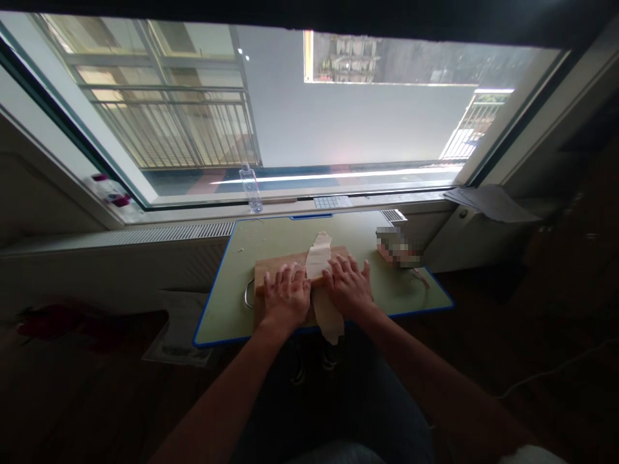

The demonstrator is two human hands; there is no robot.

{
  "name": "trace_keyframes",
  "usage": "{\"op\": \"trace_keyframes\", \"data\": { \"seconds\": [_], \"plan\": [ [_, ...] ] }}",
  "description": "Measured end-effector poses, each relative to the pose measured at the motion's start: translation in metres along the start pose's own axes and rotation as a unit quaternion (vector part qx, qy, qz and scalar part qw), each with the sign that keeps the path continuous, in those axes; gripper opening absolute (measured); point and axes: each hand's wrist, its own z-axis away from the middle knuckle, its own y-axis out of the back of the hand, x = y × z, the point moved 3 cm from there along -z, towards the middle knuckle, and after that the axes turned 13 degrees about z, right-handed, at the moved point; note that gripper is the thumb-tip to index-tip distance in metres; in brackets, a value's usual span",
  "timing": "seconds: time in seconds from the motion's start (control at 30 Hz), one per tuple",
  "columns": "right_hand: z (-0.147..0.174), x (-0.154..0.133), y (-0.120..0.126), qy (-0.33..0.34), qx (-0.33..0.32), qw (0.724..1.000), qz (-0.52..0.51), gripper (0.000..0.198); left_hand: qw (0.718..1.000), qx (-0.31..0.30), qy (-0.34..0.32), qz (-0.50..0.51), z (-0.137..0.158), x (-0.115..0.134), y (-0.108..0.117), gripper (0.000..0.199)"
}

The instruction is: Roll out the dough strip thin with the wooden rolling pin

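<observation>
A long strip of pale dough (pixel 319 258) runs lengthwise across a wooden cutting board (pixel 278 263), and its near end hangs past the board's front edge. Crossing the dough is a wooden rolling pin (pixel 317 281), mostly hidden under my hands. My left hand (pixel 287 291) lies palm down on the pin to the left of the dough, fingers stretched forward. On the other side, my right hand (pixel 348 282) presses down with its fingers spread, beside the dough. Neither hand wraps round the pin.
The board rests on a pale green table (pixel 222 303) with a blue rim. A pixelated item (pixel 399 248) lies at the table's right. Behind, a clear bottle (pixel 250 190) stands on the windowsill; another bottle (pixel 111 192) is farther left. Papers (pixel 493 203) lie at the right.
</observation>
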Motion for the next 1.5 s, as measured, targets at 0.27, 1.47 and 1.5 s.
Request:
{"op": "trace_keyframes", "data": {
  "seconds": [0.27, 1.47, 1.5],
  "plan": [
    [-0.037, 0.000, -0.005, 0.017, 0.032, 0.999, 0.011, 0.058, 0.999, -0.004, 0.031, -0.033, -0.042, -0.008, -0.008, 0.054],
    [-0.051, -0.006, -0.007, -0.001, 0.005, 1.000, 0.026, 0.055, 0.999, -0.048, -0.005, -0.012, -0.078, -0.018, -0.011, 0.058],
    [-0.044, -0.006, -0.005, 0.000, 0.006, 1.000, 0.026, 0.056, 0.999, -0.045, -0.013, -0.014, -0.072, -0.018, -0.010, 0.057]
  ]
}}
